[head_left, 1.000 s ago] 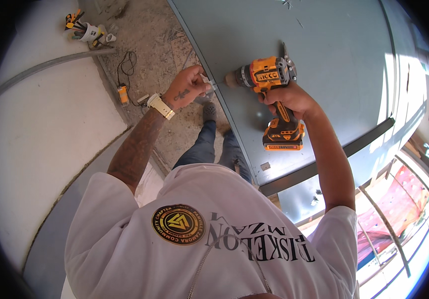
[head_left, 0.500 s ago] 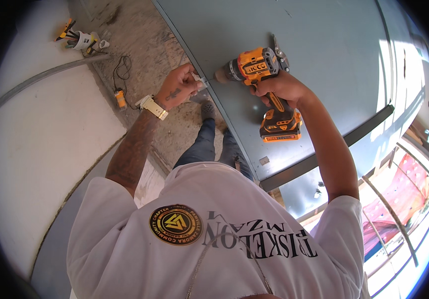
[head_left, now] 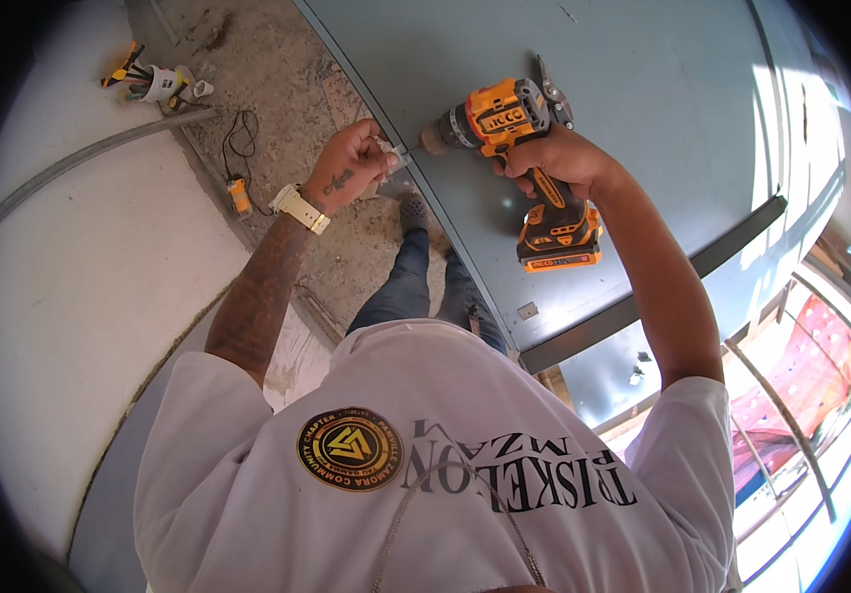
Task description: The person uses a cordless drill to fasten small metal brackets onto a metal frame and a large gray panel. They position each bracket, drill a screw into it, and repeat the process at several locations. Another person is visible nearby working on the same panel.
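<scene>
Head view: a white bucket (head_left: 162,85) sits on the floor (head_left: 277,74) at the upper left, with yellow-and-black handles (head_left: 129,65) and other long tools sticking out of its mouth; how deep they go is hidden. A small white round thing (head_left: 203,89) is just beside it. Nearer the person, a yellow tool (head_left: 239,195) lies on the floor beside a loop of dark cord (head_left: 238,135).

An orange-and-black drill (head_left: 504,111) is in the right hand (head_left: 566,160), whose fingers are wrapped around the handle just under the body. The battery end hangs below that grip, toward the person, and the nose reaches out to the left, over the grey panel (head_left: 633,99) and close to its long edge.

At that edge, the left hand (head_left: 351,163) has thumb and fingers pinched on a small pale piece (head_left: 399,156), which pokes out to the right of the fingertips, toward the drill's nose. Whether the drill touches the piece is too small to tell. A pale watch (head_left: 301,210) circles the left wrist.
</scene>
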Demonstrator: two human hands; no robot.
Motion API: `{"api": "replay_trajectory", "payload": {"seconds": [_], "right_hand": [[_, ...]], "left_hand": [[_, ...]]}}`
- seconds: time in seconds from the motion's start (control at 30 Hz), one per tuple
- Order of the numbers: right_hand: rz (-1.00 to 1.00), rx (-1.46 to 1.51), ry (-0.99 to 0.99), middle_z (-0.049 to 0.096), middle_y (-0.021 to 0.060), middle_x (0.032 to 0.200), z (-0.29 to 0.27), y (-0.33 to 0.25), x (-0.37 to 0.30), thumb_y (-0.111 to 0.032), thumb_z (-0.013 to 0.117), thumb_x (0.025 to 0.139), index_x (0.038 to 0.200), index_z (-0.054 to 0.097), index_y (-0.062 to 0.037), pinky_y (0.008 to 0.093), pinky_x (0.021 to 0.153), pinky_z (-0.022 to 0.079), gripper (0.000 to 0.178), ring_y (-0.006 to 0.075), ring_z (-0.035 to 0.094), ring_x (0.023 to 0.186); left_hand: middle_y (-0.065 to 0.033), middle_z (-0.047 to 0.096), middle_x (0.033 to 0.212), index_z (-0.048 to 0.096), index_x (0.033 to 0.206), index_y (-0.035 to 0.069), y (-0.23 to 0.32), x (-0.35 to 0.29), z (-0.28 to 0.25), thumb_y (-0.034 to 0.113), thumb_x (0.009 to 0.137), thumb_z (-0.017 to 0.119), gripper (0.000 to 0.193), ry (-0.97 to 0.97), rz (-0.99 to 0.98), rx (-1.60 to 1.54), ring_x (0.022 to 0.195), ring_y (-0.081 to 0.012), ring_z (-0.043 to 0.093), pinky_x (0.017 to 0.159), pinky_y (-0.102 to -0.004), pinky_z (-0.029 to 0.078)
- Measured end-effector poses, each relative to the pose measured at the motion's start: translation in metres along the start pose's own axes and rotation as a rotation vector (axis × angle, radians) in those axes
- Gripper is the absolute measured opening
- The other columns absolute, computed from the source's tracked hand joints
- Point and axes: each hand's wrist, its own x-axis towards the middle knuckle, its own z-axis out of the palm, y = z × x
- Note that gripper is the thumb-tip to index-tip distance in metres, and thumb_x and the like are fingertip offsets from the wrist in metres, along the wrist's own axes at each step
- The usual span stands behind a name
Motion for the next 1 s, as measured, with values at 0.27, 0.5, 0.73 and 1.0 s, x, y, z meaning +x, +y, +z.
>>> {"api": "replay_trajectory", "payload": {"seconds": [0.27,0.5,0.73,1.0], "right_hand": [[0.018,-0.02,0.002,0.069,0.0042,0.09,-0.005,0.005,0.002,-0.011,0.072,0.075,0.111,0.072,-0.0023,0.0295,0.06,0.05,0.036,0.0142,0.058,0.064],[0.03,-0.092,0.027,0.07,0.0049,0.087,-0.007,0.008,0.009,-0.015,0.074,0.073,0.107,0.073,-0.0012,0.0302,0.059,0.051,0.036,0.0135,0.058,0.063],[0.003,-0.063,0.025,0.069,0.0075,0.081,-0.006,0.008,0.008,-0.018,0.078,0.073,0.101,0.074,-0.0005,0.0317,0.059,0.051,0.034,0.0149,0.059,0.064],[0.056,-0.083,0.011,0.069,0.0033,0.091,0.004,0.007,0.013,-0.013,0.069,0.075,0.111,0.071,-0.0017,0.0289,0.059,0.05,0.038,0.0127,0.057,0.064]], "left_hand": [[-0.0011,0.067,0.07,0.062,0.113,0.004,0.0,0.002,-0.001,0.006,0.094,0.071,0.021,0.0,-0.029,0.133,0.066,-0.0081,0.062,0.066,-0.0277,0.05],[-0.0014,0.069,0.073,0.063,0.11,0.004,-0.005,0.003,-0.003,0.006,0.093,0.072,0.019,0.011,-0.021,0.161,0.066,-0.0073,0.061,0.065,-0.0277,0.049],[0.0004,0.066,0.072,0.063,0.112,0.003,-0.003,0.001,-0.001,0.003,0.094,0.069,0.018,0.015,0.012,0.105,0.062,-0.0058,0.056,0.059,-0.0246,0.045],[-0.0004,0.066,0.072,0.062,0.109,0.002,0.005,0.004,0.004,0.002,0.093,0.069,0.018,0.028,-0.007,0.127,0.062,-0.0059,0.056,0.06,-0.0242,0.046]]}}
